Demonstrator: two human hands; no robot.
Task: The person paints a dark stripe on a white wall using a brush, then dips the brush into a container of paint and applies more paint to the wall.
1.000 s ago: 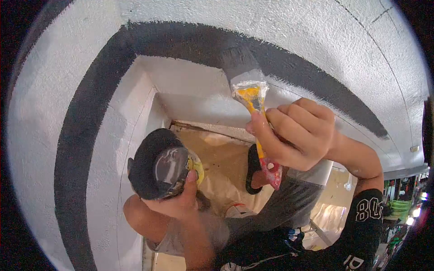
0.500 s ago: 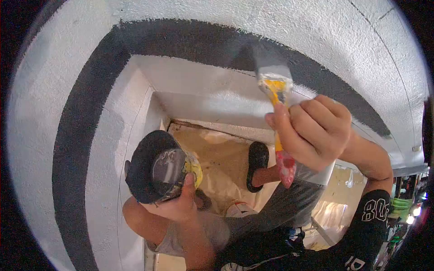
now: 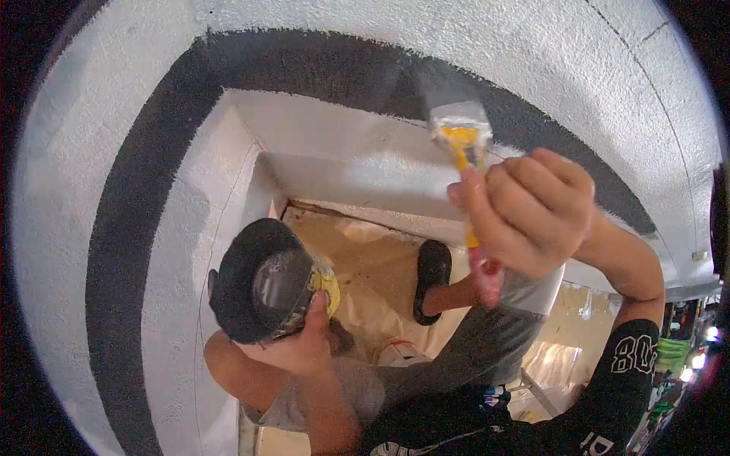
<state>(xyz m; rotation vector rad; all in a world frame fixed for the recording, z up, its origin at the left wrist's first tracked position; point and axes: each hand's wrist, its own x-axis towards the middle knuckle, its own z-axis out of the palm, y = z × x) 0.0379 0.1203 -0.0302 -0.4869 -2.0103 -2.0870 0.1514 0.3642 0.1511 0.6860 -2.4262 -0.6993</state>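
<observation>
In the head view my right hand is closed round the handle of a paintbrush, yellow with a red end. The brush's bristles, blurred by motion, lie over the dark grey painted band on the white wall. Lower left, my left hand grips a small paint bucket from below and the side, its thumb on the yellow outer wall. Dark paint coats the bucket's inside, and its mouth tilts towards me.
A recess with a white ledge lies below the band. Brown sheeting covers the floor, where my foot in a black shoe rests. At lower right are a metal ladder-like frame and cluttered green items.
The brush has shifted slightly, its handle end rising a little, with the bristles still over the dark band. The bucket and my left hand stay nearly in place.
</observation>
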